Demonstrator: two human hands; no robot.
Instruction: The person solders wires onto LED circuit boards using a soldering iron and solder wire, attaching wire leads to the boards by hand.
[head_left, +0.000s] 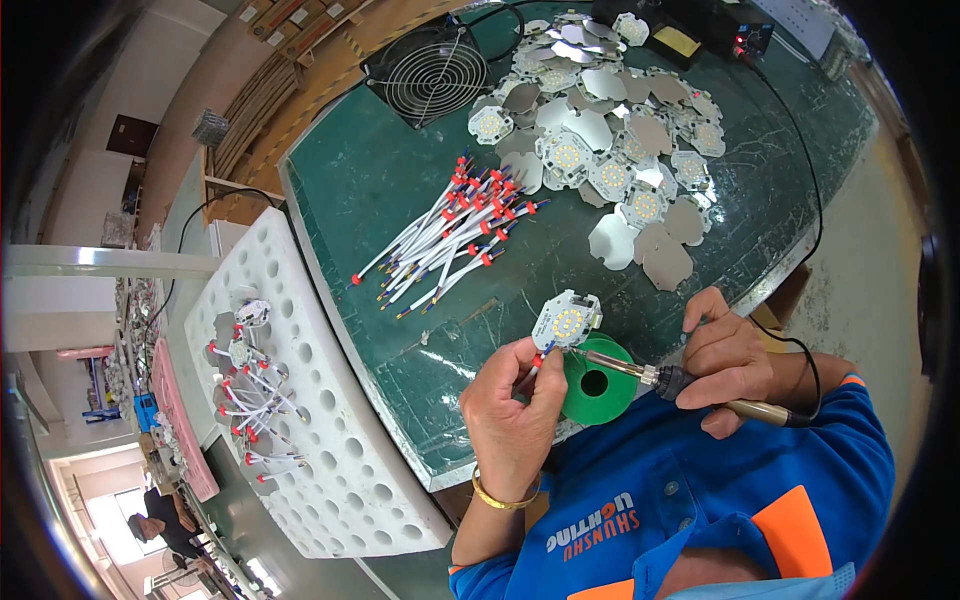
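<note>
My left hand [515, 405] is closed in a pinch on a short wire [537, 364] with a red collar and a blue end. The wire's end meets the edge of a white LED board [566, 322] with yellow dots, just beyond my fingertips. Whether my fingers also grip the board, I cannot tell. A soldering iron [665, 381] lies in my closed right hand [725, 360], its tip at the board's near edge beside the wire. Partly beneath the iron is a green spool [607, 398] with a dark centre hole.
White wires [450, 235] with red collars lie bundled on the green mat [345, 190]. Beyond them spreads a pile of LED boards [610, 170]. A fan [430, 80] and a soldering station [735, 35] stand behind. Wired boards rest on a foam tray [345, 470] at left; a cable loops right.
</note>
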